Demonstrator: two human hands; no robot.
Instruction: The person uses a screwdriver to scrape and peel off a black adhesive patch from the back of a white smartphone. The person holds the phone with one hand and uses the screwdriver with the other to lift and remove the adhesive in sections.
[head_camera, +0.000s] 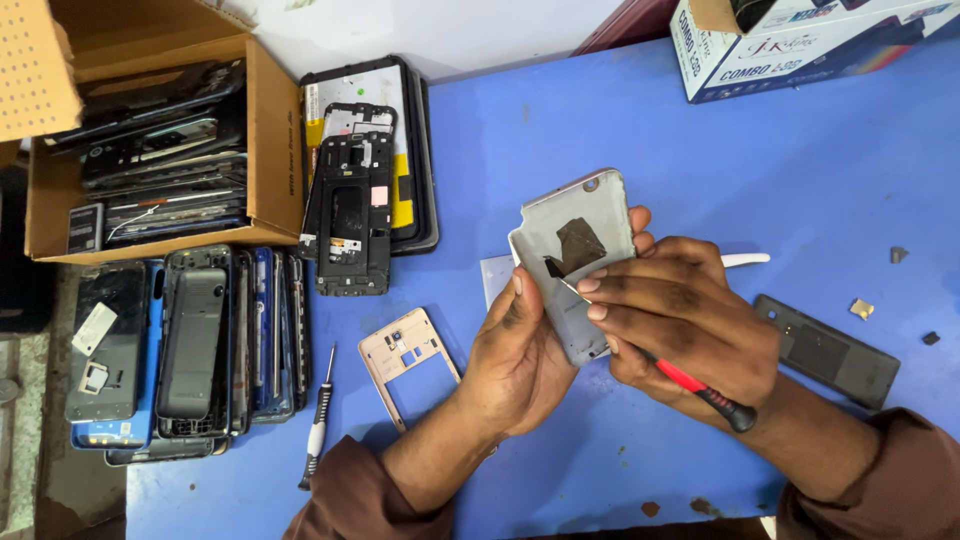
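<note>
Holding a grey phone back cover (580, 260) up over the middle of the blue worktop (700, 150), both hands meet at its lower half. The left hand (515, 365) grips the cover's left edge, thumb pressed on the inner face. The right hand (680, 320) lays its fingers (600, 285) across the cover's lower right part and also clasps a red-and-black screwdriver (700, 385), whose handle sticks out toward the lower right of the frame.

The cover's long axis runs from upper right to lower left, slightly tilted, its camera hole at the top edge and its inner face with a dark patch turned to the camera.

Open worktop lies above and to the right of the hands, up to a white printed box (800, 40) at the upper right corner of the frame. Just right of the right hand lies a dark phone panel (830, 350), with small loose bits near it. A white stick-like tool (745, 260) pokes out behind the right hand.

Left of the left hand lie a pinkish phone frame (405, 360) and a black-and-white screwdriver (318, 420). Further left, a stack of phone parts (190, 350) crowds the worktop's edge; a cardboard box (270, 130) full of parts and a black phone frame (350, 210) on dark panels fill the upper left.
</note>
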